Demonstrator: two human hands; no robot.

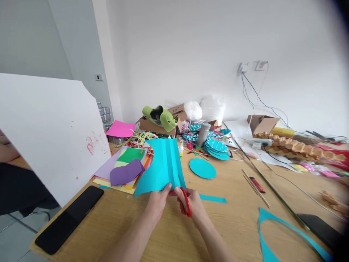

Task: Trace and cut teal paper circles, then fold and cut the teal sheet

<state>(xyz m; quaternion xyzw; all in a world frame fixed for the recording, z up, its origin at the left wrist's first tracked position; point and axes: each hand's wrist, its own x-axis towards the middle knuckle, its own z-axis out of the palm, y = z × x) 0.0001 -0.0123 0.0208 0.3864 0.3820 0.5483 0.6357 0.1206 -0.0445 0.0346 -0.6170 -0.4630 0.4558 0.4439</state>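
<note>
A turquoise paper sheet (160,163) is raised above the table, its near edge pinched by my left hand (159,198). My right hand (192,202) is closed around red-handled scissors (187,203), whose blades sit at the sheet's right part, where a narrow strip stands partly apart from the rest. The thumbs of both hands are close together at the near edge. To the right lie a turquoise oval (202,168) and a thin turquoise strip (213,198), flat on the wooden table (169,236).
A black phone (70,218) lies at the left edge beside a white board (49,134). Coloured papers (127,173) are left of the sheet. A grey bottle (203,134), turquoise discs (216,149), sticks (256,188) and a turquoise offcut (263,236) lie farther back and right.
</note>
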